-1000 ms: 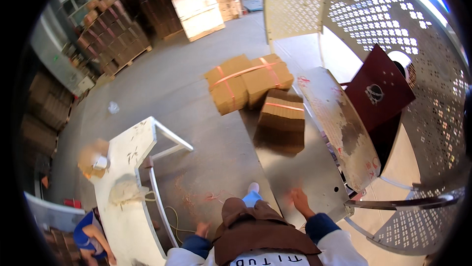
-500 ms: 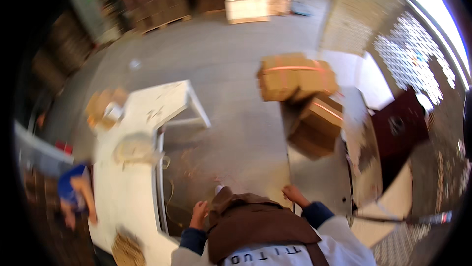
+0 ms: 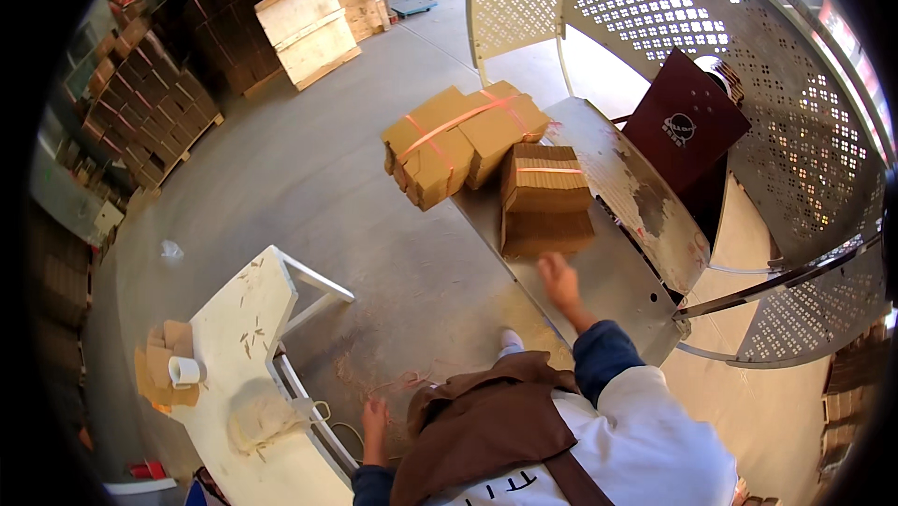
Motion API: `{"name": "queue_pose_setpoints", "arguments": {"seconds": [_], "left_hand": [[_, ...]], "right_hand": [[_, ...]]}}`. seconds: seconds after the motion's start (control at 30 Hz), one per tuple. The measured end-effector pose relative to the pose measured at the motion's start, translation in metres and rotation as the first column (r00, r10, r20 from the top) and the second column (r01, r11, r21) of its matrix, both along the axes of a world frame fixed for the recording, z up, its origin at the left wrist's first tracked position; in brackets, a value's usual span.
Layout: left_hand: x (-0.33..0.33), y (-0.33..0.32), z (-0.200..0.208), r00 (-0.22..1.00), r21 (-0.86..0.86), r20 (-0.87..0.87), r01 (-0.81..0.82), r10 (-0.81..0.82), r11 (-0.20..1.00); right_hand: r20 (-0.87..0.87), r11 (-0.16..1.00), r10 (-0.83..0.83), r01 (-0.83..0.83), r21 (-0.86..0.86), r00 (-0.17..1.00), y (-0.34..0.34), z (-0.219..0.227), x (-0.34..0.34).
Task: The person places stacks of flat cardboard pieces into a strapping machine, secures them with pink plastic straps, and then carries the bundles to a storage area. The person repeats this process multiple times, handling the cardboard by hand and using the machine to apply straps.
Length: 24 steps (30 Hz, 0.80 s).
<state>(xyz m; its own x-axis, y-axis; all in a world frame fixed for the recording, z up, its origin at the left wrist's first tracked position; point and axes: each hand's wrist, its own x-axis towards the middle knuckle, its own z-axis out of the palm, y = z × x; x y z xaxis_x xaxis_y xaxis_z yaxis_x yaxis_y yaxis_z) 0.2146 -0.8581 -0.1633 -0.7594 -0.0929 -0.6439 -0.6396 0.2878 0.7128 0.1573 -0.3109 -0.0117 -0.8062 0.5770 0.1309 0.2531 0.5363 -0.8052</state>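
Observation:
My right hand [image 3: 560, 286] reaches forward with its fingers loosely stretched, holding nothing. Its fingertips are at the near edge of a strapped stack of folded brown cardboard [image 3: 547, 193] on a metal bench [image 3: 622, 296]; I cannot tell whether they touch. Beyond it, a larger strapped cardboard bundle [image 3: 435, 146] juts over the bench's left edge. My left hand [image 3: 374, 424] hangs low beside my brown apron [image 3: 486, 412], fingers loosely bent and nothing seen in them. Pink string [image 3: 407, 382] lies on the floor close by.
A white table [image 3: 220, 403] on the left bears a tape roll [image 3: 184, 372], cardboard pieces and scraps. Perforated metal panels [image 3: 645, 1] and a dark red board [image 3: 687, 118] stand at the right. Cardboard-laden pallets [image 3: 150, 113] and a wooden crate [image 3: 309, 34] are farther back.
My view has turned right and I am closer to the bench. My right arm has stretched forward to the smaller cardboard stack. The person at the left is now almost out of view.

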Motion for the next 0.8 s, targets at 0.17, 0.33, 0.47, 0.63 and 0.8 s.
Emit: {"name": "queue_pose_setpoints", "arguments": {"seconds": [0.17, 0.33, 0.47, 0.63, 0.8], "left_hand": [[-0.133, 0.186, 0.072, 0.886, 0.099, -0.424, 0.25, -0.187, 0.963], [-0.23, 0.391, 0.137, 0.705, 0.046, -0.62, 0.471, -0.344, 0.881], [-0.27, 0.514, 0.164, 0.635, 0.071, -0.747, 0.369, -0.196, 0.927], [-0.307, 0.566, 0.122, 0.71, 0.141, -0.695, 0.288, -0.112, 0.947], [-0.302, 0.581, 0.107, 0.744, 0.12, -0.658, 0.255, -0.116, 0.959]], "right_hand": [[-0.234, 0.961, -0.22, 0.252, 0.117, 0.947, 0.159, 0.02, -0.025], [-0.187, 0.987, -0.149, 0.135, -0.087, 0.971, 0.246, -0.008, -0.08], [-0.203, 0.969, -0.177, 0.133, -0.21, 0.963, 0.263, -0.027, -0.114], [-0.269, 0.935, -0.224, 0.128, -0.331, 0.937, 0.254, -0.048, -0.132], [-0.301, 0.923, -0.272, 0.16, -0.349, 0.914, 0.241, -0.041, -0.135]]}}
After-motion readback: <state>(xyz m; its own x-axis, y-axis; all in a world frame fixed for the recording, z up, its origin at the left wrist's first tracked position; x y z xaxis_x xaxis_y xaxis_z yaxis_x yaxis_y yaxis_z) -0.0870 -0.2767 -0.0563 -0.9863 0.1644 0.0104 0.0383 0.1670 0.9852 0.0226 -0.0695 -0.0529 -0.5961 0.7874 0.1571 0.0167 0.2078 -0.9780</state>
